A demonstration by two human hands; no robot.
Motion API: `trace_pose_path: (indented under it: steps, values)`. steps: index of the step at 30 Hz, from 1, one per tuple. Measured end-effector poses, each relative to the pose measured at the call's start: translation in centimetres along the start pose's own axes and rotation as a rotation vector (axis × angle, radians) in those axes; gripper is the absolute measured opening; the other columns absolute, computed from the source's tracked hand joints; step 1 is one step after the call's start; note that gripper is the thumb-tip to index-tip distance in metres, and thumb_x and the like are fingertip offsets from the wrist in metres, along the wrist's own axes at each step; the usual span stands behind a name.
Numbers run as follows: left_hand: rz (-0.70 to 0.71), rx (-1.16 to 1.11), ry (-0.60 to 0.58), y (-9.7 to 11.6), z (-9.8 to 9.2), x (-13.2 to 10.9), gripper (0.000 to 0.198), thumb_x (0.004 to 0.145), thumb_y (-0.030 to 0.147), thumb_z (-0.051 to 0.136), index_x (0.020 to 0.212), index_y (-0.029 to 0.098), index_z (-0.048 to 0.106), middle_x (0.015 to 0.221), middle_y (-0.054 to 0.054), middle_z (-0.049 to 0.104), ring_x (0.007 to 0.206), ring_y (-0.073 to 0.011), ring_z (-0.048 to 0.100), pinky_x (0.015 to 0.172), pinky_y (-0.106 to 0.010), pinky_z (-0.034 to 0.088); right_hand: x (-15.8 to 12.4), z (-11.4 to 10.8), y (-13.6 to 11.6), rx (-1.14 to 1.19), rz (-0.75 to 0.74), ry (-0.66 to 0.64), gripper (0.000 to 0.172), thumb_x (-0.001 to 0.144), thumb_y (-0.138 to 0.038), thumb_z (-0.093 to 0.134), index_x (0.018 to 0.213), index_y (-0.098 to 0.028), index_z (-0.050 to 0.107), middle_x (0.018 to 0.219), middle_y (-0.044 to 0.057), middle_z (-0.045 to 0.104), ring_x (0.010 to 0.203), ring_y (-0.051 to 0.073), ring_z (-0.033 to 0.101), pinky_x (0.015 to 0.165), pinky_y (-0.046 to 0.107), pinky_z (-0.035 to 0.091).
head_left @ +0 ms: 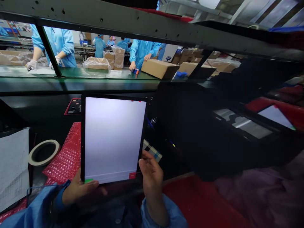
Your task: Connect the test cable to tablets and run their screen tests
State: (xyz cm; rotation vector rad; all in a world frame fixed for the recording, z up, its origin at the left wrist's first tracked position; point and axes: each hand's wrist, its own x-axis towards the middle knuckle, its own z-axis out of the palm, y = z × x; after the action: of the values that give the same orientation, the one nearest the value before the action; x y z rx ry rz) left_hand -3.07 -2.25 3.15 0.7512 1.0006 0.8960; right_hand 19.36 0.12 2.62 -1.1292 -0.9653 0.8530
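A tablet [114,139] with a lit, almost white screen is held up in front of me, framed by a dark bezel. Small red marks show at its top edge and lower right corner, and a green one at the lower left. My left hand [79,188] grips the lower left corner, its thumb over the front edge. On the right side, near the bottom, my right hand [152,172] holds the edge, thumb in front and fingers partly hidden behind. Red bubble wrap [65,153] lies behind the tablet, to the left.
A tape roll [44,153] and a paper sheet [14,167] lie at left. A checkered cloth [153,151] shows behind my right hand. Black drapery [187,126] hangs at right, near a tablet-like panel [247,123]. Beyond the metal rail, co-workers handle a cardboard box [159,68].
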Motion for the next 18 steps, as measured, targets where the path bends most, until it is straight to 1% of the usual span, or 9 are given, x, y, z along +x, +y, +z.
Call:
trace_pose_path:
  steps: [2,5,7,10,13,16,18]
  values:
    - [0.002,0.027,-0.010,-0.04,-0.06,0.02,0.047,0.060,0.048,0.087,0.093,0.018,0.072,0.072,-0.005,0.077,0.065,-0.0247,0.072,0.064,-0.033,0.058,-0.13,-0.08,0.12,-0.026,0.020,0.020,0.035,0.077,-0.048,0.074,0.098,-0.021,0.072,0.089,0.008,0.074,0.081,0.022,0.070,0.073,0.035,0.059]
    - [0.004,-0.006,-0.050,-0.26,-0.18,0.19,0.045,0.059,0.046,0.087,0.097,0.025,0.072,0.080,-0.003,0.078,0.065,-0.0262,0.072,0.065,-0.036,0.059,-0.23,-0.13,0.39,-0.033,0.041,0.066,0.036,0.076,-0.049,0.075,0.096,-0.020,0.072,0.088,0.009,0.074,0.080,0.023,0.071,0.073,0.037,0.059]
    - [0.016,-0.013,-0.070,-0.41,-0.27,0.31,0.042,0.060,0.045,0.087,0.097,0.028,0.072,0.080,-0.001,0.078,0.064,-0.0259,0.072,0.064,-0.036,0.058,-0.30,-0.12,0.53,-0.025,0.034,0.071,0.037,0.075,-0.050,0.075,0.097,-0.020,0.072,0.089,0.010,0.075,0.080,0.024,0.070,0.072,0.038,0.060]
    - [0.001,-0.008,-0.079,-0.46,-0.38,0.36,0.041,0.061,0.045,0.086,0.096,0.028,0.073,0.076,-0.001,0.077,0.064,-0.0243,0.073,0.065,-0.034,0.058,-0.41,-0.16,0.56,-0.025,0.028,0.065,0.037,0.076,-0.050,0.074,0.097,-0.020,0.072,0.089,0.010,0.075,0.080,0.024,0.070,0.072,0.038,0.060]
    - [-0.044,-0.017,-0.080,-0.26,-0.31,0.25,0.043,0.060,0.046,0.087,0.094,0.024,0.073,0.071,-0.002,0.076,0.064,-0.0229,0.072,0.066,-0.033,0.057,-0.57,-0.27,0.47,-0.008,0.045,0.062,0.037,0.076,-0.050,0.074,0.097,-0.020,0.072,0.091,0.010,0.074,0.080,0.024,0.070,0.072,0.039,0.060]
    - [-0.039,-0.035,-0.084,-0.04,-0.06,0.18,0.039,0.059,0.044,0.088,0.089,0.023,0.073,0.076,-0.002,0.077,0.064,-0.0217,0.071,0.065,-0.033,0.058,-0.78,-0.41,0.49,-0.002,0.066,0.066,0.038,0.076,-0.050,0.074,0.099,-0.020,0.072,0.092,0.010,0.074,0.083,0.025,0.070,0.075,0.040,0.059]
    - [-0.027,-0.037,-0.087,-0.03,0.02,0.27,0.039,0.059,0.043,0.089,0.089,0.024,0.074,0.080,-0.002,0.077,0.065,-0.0217,0.071,0.065,-0.033,0.058,-0.91,-0.51,0.63,0.000,0.074,0.072,0.039,0.076,-0.051,0.074,0.100,-0.020,0.072,0.092,0.010,0.074,0.083,0.025,0.070,0.076,0.040,0.059]
